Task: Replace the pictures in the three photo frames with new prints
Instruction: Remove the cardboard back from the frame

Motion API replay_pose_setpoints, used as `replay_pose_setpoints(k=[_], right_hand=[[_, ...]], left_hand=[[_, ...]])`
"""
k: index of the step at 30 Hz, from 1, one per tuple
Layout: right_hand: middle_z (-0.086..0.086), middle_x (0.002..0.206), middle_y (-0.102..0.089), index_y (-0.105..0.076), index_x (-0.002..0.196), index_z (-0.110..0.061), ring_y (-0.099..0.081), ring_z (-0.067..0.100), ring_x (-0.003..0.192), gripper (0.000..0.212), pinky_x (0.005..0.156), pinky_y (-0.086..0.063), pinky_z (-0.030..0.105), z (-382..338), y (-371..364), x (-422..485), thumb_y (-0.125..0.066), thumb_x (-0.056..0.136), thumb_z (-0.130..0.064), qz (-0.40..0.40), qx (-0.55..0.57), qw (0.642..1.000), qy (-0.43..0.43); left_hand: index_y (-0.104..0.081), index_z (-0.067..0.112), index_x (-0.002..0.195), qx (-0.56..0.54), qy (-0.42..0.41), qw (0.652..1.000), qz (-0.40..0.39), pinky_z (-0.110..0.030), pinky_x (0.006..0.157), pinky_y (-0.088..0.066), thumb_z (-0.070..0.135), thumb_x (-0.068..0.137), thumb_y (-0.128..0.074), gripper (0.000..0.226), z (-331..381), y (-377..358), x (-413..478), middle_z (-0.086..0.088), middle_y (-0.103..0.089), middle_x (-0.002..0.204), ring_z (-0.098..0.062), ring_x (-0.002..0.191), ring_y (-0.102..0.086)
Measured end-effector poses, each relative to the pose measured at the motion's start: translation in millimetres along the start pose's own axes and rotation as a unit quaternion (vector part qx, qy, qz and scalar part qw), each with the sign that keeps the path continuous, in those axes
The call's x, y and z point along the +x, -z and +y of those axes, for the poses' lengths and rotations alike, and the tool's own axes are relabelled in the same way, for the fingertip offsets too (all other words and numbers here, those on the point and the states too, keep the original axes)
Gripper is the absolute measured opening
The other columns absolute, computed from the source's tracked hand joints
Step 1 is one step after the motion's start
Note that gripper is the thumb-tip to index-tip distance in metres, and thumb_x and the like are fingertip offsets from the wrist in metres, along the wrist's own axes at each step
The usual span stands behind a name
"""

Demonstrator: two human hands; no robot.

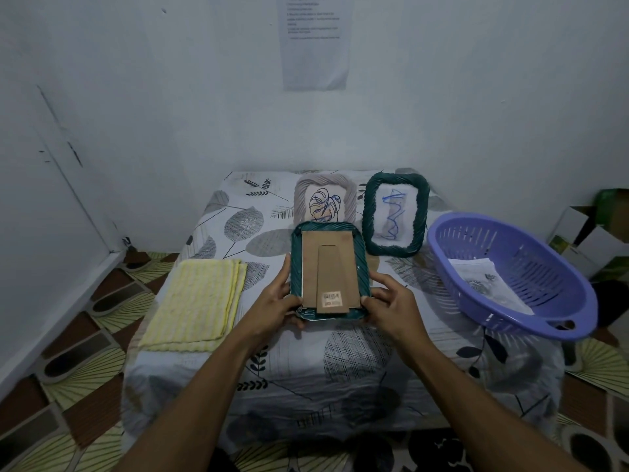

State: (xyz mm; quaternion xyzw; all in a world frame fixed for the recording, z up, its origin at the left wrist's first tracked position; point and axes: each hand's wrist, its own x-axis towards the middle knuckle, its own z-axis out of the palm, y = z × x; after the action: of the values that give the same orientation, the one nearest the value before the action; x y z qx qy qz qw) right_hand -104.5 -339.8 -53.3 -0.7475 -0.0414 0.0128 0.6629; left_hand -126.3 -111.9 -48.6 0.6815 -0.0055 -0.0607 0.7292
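I hold a dark green rope-edged photo frame [295,264] above the table with its brown cardboard back [331,267] and stand flap toward me. My left hand [277,303] grips its lower left edge. My right hand [391,306] grips the lower right corner. Behind it a beige frame [301,195] stands with a blue and black scribble picture. To its right stands a second dark green frame [369,212] with a blue scribble. A sheet of paper prints [483,277] lies inside the purple basket [551,315].
A folded yellow cloth [194,301] lies at the table's left. The low table carries a leaf-patterned cover [357,362] and stands against a white wall. Cardboard boxes [592,233] stand on the floor at the right. A printed sheet [315,42] hangs on the wall.
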Motion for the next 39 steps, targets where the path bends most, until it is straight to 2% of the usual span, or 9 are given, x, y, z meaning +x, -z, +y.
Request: replay_pose_setpoints(k=[5, 9, 13, 19, 22, 25, 29, 34, 39], right_hand=[[0.008, 0.094, -0.074, -0.058, 0.127, -0.023, -0.071, 0.024, 0.084, 0.038, 0.066, -0.056, 0.037, 3, 7, 1, -0.059, 0.092, -0.006, 0.016, -0.010, 1.000, -0.011], [0.007, 0.105, -0.071, -0.066, 0.121, -0.016, -0.067, 0.021, 0.095, 0.029, 0.081, -0.058, 0.044, 7, 16, 3, -0.060, 0.093, -0.008, 0.059, -0.059, 0.996, -0.016], [0.008, 0.106, -0.072, -0.070, 0.113, -0.007, -0.066, 0.016, 0.092, 0.024, 0.085, -0.056, 0.038, 9, 26, 4, -0.063, 0.090, -0.004, 0.087, -0.125, 0.988, -0.012], [0.009, 0.105, -0.073, -0.073, 0.107, -0.006, -0.063, 0.012, 0.085, 0.022, 0.086, -0.050, 0.030, 12, 56, 7, -0.065, 0.087, -0.005, 0.110, -0.229, 0.966, -0.046], [0.009, 0.103, -0.074, -0.073, 0.106, -0.006, -0.066, 0.016, 0.087, 0.022, 0.087, -0.049, 0.028, 13, 66, 6, -0.066, 0.086, -0.006, 0.106, -0.283, 0.952, -0.044], [0.009, 0.096, -0.075, -0.075, 0.098, -0.007, -0.068, 0.020, 0.088, 0.017, 0.085, -0.053, 0.031, 11, 67, 5, -0.064, 0.085, -0.007, 0.092, -0.327, 0.940, -0.035], [0.009, 0.087, -0.073, -0.073, 0.099, -0.010, -0.067, 0.025, 0.086, 0.018, 0.079, -0.054, 0.033, 9, 64, 6, -0.061, 0.086, -0.015, 0.094, -0.366, 0.926, -0.018], [0.005, 0.088, -0.073, -0.072, 0.107, -0.016, -0.061, 0.018, 0.075, 0.026, 0.068, -0.044, 0.024, 7, 64, 5, -0.055, 0.087, -0.012, 0.084, -0.365, 0.927, 0.007], [0.006, 0.111, -0.072, -0.071, 0.114, -0.014, -0.065, 0.023, 0.100, 0.033, 0.087, -0.053, 0.035, 4, 66, 6, -0.049, 0.089, -0.009, 0.048, -0.364, 0.930, 0.008]], left_hand=[[-0.020, 0.050, 0.144, 0.037, -0.014, 0.999, 0.003, -0.033, 0.048, -0.051, 0.004, 0.098, -0.045, 0.069, -3, -1, 2, -0.003, -0.066, 0.119, -0.032, 0.071, -0.061], [-0.037, 0.033, 0.146, 0.170, -0.069, 0.980, 0.075, -0.022, 0.075, -0.050, 0.015, 0.103, -0.038, 0.047, -5, -8, 1, 0.003, -0.060, 0.114, -0.015, 0.095, -0.060], [-0.052, 0.023, 0.135, 0.361, -0.148, 0.916, 0.089, -0.041, 0.085, -0.041, 0.013, 0.101, -0.042, 0.037, -9, -15, 2, -0.003, -0.060, 0.094, -0.026, 0.093, -0.053], [-0.061, 0.011, 0.121, 0.414, -0.109, 0.901, 0.069, -0.049, 0.095, -0.042, 0.009, 0.095, -0.046, 0.029, -9, -48, 15, -0.009, -0.065, 0.095, -0.029, 0.098, -0.055], [-0.062, 0.013, 0.113, 0.450, -0.084, 0.886, 0.071, -0.046, 0.094, -0.041, 0.011, 0.094, -0.046, 0.025, -14, -62, 20, -0.008, -0.065, 0.096, -0.030, 0.102, -0.053], [-0.060, 0.017, 0.111, 0.513, -0.070, 0.850, 0.101, -0.037, 0.081, -0.029, 0.017, 0.094, -0.043, 0.025, -17, -69, 22, -0.004, -0.061, 0.102, -0.027, 0.108, -0.046], [-0.052, 0.022, 0.126, 0.543, -0.098, 0.823, 0.136, -0.035, 0.078, -0.021, 0.025, 0.095, -0.045, 0.033, -24, -71, 23, -0.003, -0.050, 0.110, -0.025, 0.111, -0.039], [-0.060, 0.025, 0.125, 0.531, -0.123, 0.832, 0.104, -0.036, 0.090, -0.022, 0.033, 0.096, -0.045, 0.033, -28, -90, 26, -0.002, -0.044, 0.133, -0.021, 0.122, -0.028], [-0.062, 0.022, 0.126, 0.460, -0.075, 0.879, 0.103, -0.043, 0.111, -0.019, 0.028, 0.097, -0.047, 0.033, -21, -105, 26, -0.004, -0.037, 0.149, -0.024, 0.138, -0.021]])
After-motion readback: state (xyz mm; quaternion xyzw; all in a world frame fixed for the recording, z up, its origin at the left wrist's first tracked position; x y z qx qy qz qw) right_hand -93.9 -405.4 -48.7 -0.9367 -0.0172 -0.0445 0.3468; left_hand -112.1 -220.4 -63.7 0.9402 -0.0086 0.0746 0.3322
